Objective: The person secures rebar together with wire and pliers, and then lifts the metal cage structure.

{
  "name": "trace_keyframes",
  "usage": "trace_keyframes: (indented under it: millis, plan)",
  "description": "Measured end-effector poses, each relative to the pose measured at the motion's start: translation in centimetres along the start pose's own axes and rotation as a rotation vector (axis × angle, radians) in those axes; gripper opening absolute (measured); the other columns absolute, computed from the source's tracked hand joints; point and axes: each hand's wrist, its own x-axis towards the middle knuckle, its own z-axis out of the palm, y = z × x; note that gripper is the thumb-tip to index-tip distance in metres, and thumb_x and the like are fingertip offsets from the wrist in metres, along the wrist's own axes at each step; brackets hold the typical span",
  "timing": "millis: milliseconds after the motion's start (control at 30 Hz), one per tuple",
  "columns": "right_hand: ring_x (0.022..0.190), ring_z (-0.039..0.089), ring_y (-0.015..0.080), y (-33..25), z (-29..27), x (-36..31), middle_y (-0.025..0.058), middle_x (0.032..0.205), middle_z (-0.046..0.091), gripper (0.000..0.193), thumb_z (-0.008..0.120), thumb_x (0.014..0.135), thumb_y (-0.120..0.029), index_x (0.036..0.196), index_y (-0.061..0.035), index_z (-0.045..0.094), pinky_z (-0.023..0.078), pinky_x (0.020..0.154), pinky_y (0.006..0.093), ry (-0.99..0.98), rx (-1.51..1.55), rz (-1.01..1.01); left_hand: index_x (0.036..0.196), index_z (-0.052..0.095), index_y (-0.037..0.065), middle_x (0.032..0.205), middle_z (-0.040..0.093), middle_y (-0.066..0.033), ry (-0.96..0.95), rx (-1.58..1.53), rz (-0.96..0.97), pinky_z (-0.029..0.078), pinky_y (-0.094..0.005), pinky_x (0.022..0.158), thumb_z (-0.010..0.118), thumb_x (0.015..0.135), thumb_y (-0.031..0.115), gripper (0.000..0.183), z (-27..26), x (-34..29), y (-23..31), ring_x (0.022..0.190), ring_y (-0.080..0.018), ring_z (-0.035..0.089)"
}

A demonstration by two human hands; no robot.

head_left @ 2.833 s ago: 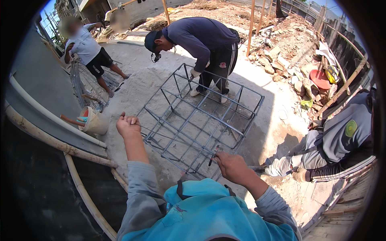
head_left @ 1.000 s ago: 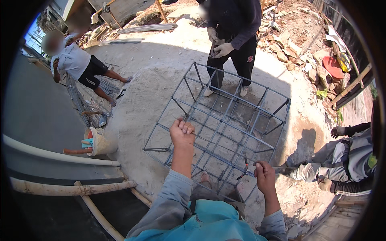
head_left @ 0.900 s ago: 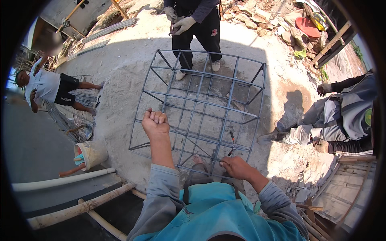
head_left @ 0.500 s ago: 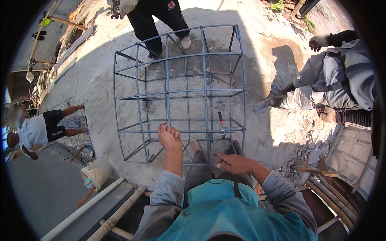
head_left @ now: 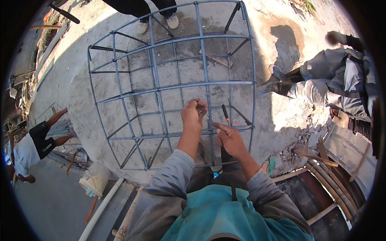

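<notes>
A cage of tied steel reinforcing bars (head_left: pixel 181 85) stands in front of me on the ground. My left hand (head_left: pixel 194 114) is over its near part, fingers curled closed around something too thin to make out, possibly wire. Beside it, my right hand (head_left: pixel 232 139) is at a crossing of two bars, index finger pointing at the joint and the other fingers folded in. Whatever it may pinch is too small to see. Just beyond the right hand, a tool with a black and orange handle (head_left: pixel 225 112) is at the near bars; its lower end is hidden.
A person in dark trousers (head_left: pixel 138 7) stands behind the cage's far side. Someone in grey clothes (head_left: pixel 313 82) is at the right, another person (head_left: pixel 34 140) at the left. A dirty white bucket (head_left: pixel 96 176), a pale pipe (head_left: pixel 102 209) and wooden poles (head_left: pixel 331 188) lie nearby.
My left hand has moved right and farther forward over the cage. My right hand has moved forward to the bar crossing. The cage appears closer in view.
</notes>
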Motion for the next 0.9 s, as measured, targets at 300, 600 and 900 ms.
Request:
trace_keyframes:
  millis: [300,600,900]
  plan:
    - [0.093,0.064,0.0341,-6.2,-10.4,16.7,0.019,0.101,0.065,0.038,0.05,0.08,-0.006,0.113,-0.0132,0.069,0.052,0.08,0.0423,0.273,-1.17,-0.276,0.111,0.064,0.002,0.108,0.067,-0.0143,-0.054,1.27,0.929,0.052,-0.0391,0.084,0.051,0.09,0.017,0.029,1.8,11.6,4.6,0.098,-0.0277,0.065]
    - [0.09,0.065,0.0296,-2.6,-9.6,27.7,0.0154,0.1,0.07,0.034,0.053,0.075,-0.007,0.103,-0.0086,0.072,0.05,0.082,0.0371,-0.31,-0.832,-0.238,0.108,0.07,0.006,0.102,0.07,-0.0122,-0.036,1.664,0.37,0.051,-0.0391,0.082,0.061,0.083,0.023,0.032,3.4,13.6,5.5,0.092,-0.0288,0.066]
    - [0.084,0.063,0.022,-3.5,-8.9,28.1,0.0103,0.096,0.071,0.028,0.062,0.078,-0.008,0.104,-0.0067,0.072,0.048,0.077,0.034,-0.496,-0.757,-0.148,0.085,0.073,0.008,0.077,0.07,-0.0115,-0.159,1.227,0.75,0.051,-0.0344,0.062,0.067,0.076,0.013,0.011,2.0,12.3,2.9,0.066,-0.0255,0.067]
